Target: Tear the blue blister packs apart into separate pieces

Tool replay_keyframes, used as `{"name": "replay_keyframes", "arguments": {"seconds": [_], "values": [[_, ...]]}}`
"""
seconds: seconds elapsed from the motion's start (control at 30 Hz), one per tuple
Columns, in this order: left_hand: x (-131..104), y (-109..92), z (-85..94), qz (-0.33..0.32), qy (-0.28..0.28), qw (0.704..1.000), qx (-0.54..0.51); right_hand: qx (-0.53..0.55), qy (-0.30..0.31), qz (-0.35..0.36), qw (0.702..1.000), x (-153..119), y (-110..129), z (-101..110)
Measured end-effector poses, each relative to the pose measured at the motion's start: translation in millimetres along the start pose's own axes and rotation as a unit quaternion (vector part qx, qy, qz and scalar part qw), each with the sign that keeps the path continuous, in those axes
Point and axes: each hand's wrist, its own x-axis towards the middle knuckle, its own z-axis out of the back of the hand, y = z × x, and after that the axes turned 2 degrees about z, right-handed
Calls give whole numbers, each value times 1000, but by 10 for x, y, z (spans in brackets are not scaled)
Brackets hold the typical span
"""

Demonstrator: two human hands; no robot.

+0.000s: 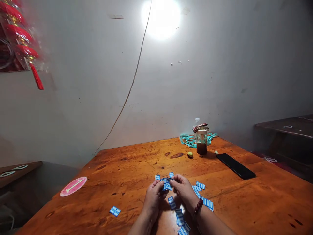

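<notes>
Both hands meet over the near middle of the wooden table (137,166). My left hand (153,195) pinches small blue-and-white printed pieces (167,184), like little cards or labels, between thumb and fingers. On the other side, my right hand (183,189), with a dark red bead bracelet (199,206) at its wrist, grips the same bunch. More such pieces lie around the hands: a strip (179,217) between the forearms, others (207,204) by the right wrist, and a small group (114,211) off to the left. How the held pieces join is too small to tell.
A black phone (235,166) lies at the right. Toward the wall stand a jar of dark liquid (201,147) and a clear bottle (197,121), with a teal ribbon (187,140) around them. A small yellow-green object (190,154) sits nearby. A round pink sticker (73,186) marks the left edge.
</notes>
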Motion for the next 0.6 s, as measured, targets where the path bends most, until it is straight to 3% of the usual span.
{"name": "replay_keyframes", "arguments": {"seconds": [0.13, 0.6], "values": [[4, -19, -17, -10, -21, 1000, 11, 10, -1, 2, 1000, -8, 8, -8], [-30, -32, -56, -30, 69, 997, 31, -5, 5, 40, 999, -1, -5, 16]]}}
